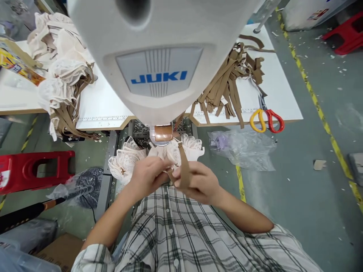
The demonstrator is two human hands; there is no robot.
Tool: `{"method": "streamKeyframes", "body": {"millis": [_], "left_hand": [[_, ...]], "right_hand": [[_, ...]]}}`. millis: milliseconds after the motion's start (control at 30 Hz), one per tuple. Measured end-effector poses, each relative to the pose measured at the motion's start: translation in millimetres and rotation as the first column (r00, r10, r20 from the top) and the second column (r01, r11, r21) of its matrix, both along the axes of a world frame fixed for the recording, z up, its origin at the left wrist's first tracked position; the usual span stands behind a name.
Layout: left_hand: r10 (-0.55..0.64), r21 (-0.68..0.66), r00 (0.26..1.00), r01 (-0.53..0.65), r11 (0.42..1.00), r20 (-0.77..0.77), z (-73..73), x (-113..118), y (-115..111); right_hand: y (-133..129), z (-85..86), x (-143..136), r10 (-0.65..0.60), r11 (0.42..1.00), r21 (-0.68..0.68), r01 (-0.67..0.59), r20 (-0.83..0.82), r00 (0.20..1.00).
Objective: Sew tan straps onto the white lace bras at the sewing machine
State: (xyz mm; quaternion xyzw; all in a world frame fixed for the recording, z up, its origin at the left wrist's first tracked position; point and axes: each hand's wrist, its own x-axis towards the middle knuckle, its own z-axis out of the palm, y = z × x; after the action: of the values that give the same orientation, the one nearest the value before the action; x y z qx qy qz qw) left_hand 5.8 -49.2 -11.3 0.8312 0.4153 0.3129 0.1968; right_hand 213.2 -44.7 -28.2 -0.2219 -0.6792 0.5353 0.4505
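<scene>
A cream lace garment (pixel 127 158), apparently a bra, hangs below the head of a white JUKI sewing machine (pixel 159 75). One brown strap (pixel 185 166) runs down from the lace beneath the machine and loops over my right hand (pixel 200 183), whose fingers are closed round it. Just left of it, my left hand (pixel 151 172) is closed in a pinch at the lace edge and the strap's lower end. What exactly lies between the left fingertips is partly hidden. Both hands are close together in front of my checked shirt.
Many brown straps (pixel 224 87) lie piled on the white table at right, beside scissors (pixel 266 115) with yellow and red handles. Stacked lace pieces (pixel 62 71) and a yellow box (pixel 19 62) sit at left. A red stool (pixel 36 170) and a plastic bag (pixel 244 147) are lower down.
</scene>
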Motion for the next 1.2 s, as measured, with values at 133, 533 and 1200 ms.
{"method": "streamKeyframes", "body": {"millis": [133, 533, 1200], "left_hand": [[-0.035, -0.300, 0.974, 0.104, 0.948, 0.225, 8.2, 7.9, -16.1], [-0.065, -0.439, 0.890, 0.285, 0.852, 0.452, 17.3, 9.4, -31.3], [0.568, -0.519, 0.819, -0.523, 0.676, -0.085, -50.0, -31.8, 26.5]], "right_hand": [[25.9, 6.2, 8.4, 0.091, 0.990, 0.087, -0.113, 0.230, 0.969], [42.4, -16.3, 10.0, -0.055, 0.877, 0.474, -0.075, 0.254, 0.966], [10.5, -81.8, 60.8, -0.122, 0.805, -0.522, 0.283, 0.320, 0.939]]}}
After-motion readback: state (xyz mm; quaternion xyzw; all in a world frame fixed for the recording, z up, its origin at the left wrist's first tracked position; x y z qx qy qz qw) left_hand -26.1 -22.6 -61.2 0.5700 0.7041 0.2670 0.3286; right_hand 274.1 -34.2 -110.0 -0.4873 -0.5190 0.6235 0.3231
